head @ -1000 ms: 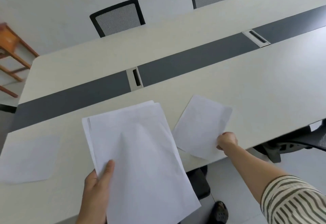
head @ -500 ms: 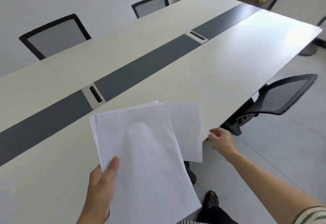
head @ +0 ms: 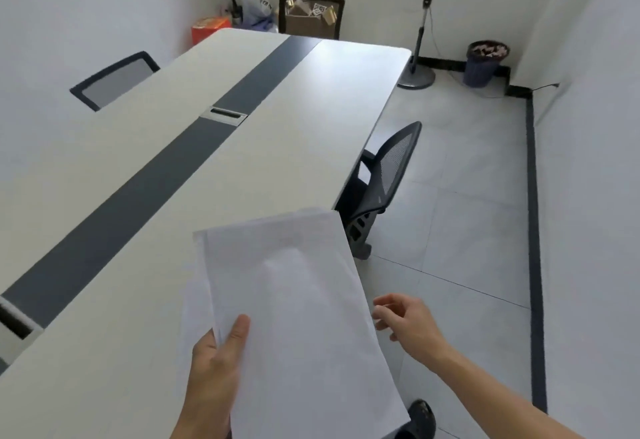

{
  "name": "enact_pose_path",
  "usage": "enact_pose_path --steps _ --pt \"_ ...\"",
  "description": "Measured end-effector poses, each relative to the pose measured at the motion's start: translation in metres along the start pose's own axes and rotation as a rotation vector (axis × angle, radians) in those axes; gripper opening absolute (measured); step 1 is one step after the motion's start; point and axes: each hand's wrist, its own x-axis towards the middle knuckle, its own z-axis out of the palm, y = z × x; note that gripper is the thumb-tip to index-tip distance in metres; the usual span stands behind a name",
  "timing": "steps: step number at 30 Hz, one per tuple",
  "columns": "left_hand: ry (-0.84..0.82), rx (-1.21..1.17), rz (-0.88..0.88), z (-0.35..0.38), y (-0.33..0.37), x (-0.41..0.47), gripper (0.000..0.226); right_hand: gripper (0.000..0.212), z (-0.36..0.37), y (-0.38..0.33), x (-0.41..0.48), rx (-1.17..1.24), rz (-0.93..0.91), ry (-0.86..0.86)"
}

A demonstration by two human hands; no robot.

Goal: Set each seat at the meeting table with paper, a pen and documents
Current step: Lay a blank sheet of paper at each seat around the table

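My left hand (head: 214,362) grips a stack of white paper sheets (head: 294,317) by its lower left edge, thumb on top, above the near edge of the long white meeting table (head: 311,120). To the right of the stack, my right hand (head: 408,324) hovers over the floor with loosely spread fingers and holds nothing. A black mesh chair (head: 384,179) is tucked at the table's right side just beyond the stack. The stack hides the table surface under it. I see no pen.
A dark strip with a cable hatch (head: 225,115) runs down the table's middle. Another mesh chair (head: 114,78) stands on the far left side, and one more chair (head: 311,19) at the far end. A standing fan (head: 420,33) and a bin (head: 486,63) occupy the far right corner.
The view has swung right along the table. My right hand let go of the single sheet it had laid on the table and drew back; that sheet is out of sight now.
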Motion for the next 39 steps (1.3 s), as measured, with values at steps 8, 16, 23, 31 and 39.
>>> enact_pose_path --steps 8,16,23,31,39 --pt "-0.21 0.082 -0.031 0.2 0.006 0.015 0.015 0.009 -0.18 0.04 -0.004 0.029 0.012 0.241" --pt "-0.315 0.143 -0.065 0.329 0.027 0.054 0.025 0.01 -0.287 0.039 0.019 0.172 0.039 0.409" --pt "-0.373 0.148 -0.046 0.435 0.067 0.133 0.047 0.011 -0.359 0.025 0.107 0.215 0.106 0.5" --pt "-0.435 0.116 0.024 0.558 0.153 0.225 0.016 0.011 -0.442 -0.032 0.222 0.251 0.093 0.542" --pt "-0.267 0.06 0.008 0.643 0.196 0.292 0.02 0.012 -0.526 -0.058 0.365 0.247 0.089 0.421"
